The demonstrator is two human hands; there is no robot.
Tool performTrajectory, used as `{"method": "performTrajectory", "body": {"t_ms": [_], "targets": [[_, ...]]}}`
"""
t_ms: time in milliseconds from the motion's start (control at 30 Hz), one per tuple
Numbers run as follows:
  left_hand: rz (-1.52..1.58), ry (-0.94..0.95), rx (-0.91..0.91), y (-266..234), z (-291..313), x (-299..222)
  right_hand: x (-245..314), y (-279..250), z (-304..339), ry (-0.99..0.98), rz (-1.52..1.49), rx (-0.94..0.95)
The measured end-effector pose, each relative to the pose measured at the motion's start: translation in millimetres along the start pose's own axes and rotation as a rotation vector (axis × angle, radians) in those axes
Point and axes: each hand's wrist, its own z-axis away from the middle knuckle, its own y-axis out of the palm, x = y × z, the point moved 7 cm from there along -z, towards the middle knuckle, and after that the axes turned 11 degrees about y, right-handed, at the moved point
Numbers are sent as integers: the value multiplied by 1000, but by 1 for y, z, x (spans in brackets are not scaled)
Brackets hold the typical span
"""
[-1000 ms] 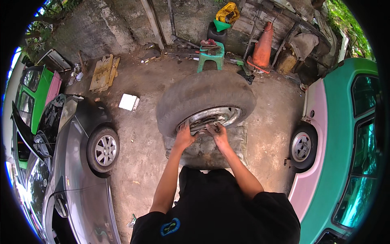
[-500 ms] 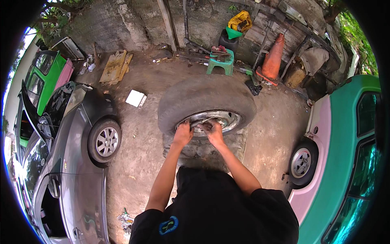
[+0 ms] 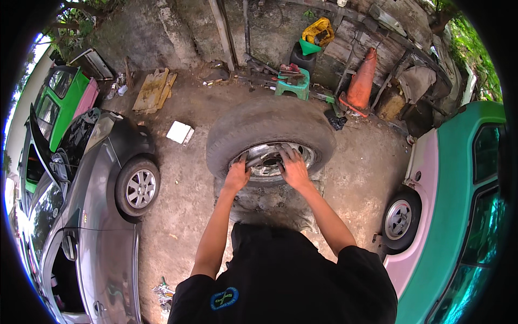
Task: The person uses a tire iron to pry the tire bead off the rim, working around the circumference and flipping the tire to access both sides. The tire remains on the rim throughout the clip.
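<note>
A large worn tyre point(image 3: 270, 121) on a silver steel rim point(image 3: 264, 171) stands before me, leaning so that the rim faces up toward me. My left hand point(image 3: 238, 174) is closed at the rim's left side, its fingers curled over the inner edge. My right hand point(image 3: 294, 167) lies over the right part of the rim with fingers stretched out and thumb apart. A greyish bar-like shape shows between the hands across the rim; whether it is a loose tool or part of the wheel I cannot tell. Below the tyre lies a dark, dirty mat or cushion point(image 3: 264, 202).
A grey car point(image 3: 108, 189) with its bonnet up stands left, a green and pink vehicle point(image 3: 431, 216) right. Toward the wall are a green stool point(image 3: 293, 83), an orange cone point(image 3: 361, 81) and wooden boards point(image 3: 154, 90). A white box point(image 3: 179, 133) and several tools point(image 3: 163, 291) lie on the ground.
My right hand has moved slightly right, its fingers now reaching farther up across the rim. My left hand has slid slightly down and left. The tyre sits slightly farther left in view.
</note>
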Motion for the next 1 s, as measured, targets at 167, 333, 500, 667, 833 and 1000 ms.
{"method": "performTrajectory", "body": {"t_ms": [167, 333, 500, 667, 833, 1000], "targets": [[-18, 31, -24, -11, 4, -5, 6, 6, -2, 7, -75, 52], [-83, -22, -32, -25, 21, -25, 7, 11, -2, 31, -84, 56], [9, -92, 12, -21, 42, -50, 6, 16, -3, 61, -62, 86], [21, 23, -129, -24, 34, -64, 1, 23, -7, 109, -75, 150], [-110, 52, -116, -20, 12, -71, 0, 26, -9, 129, -115, 132], [-203, 34, -172, -15, -4, -77, 0, 24, -8, 152, -170, 154]]}}
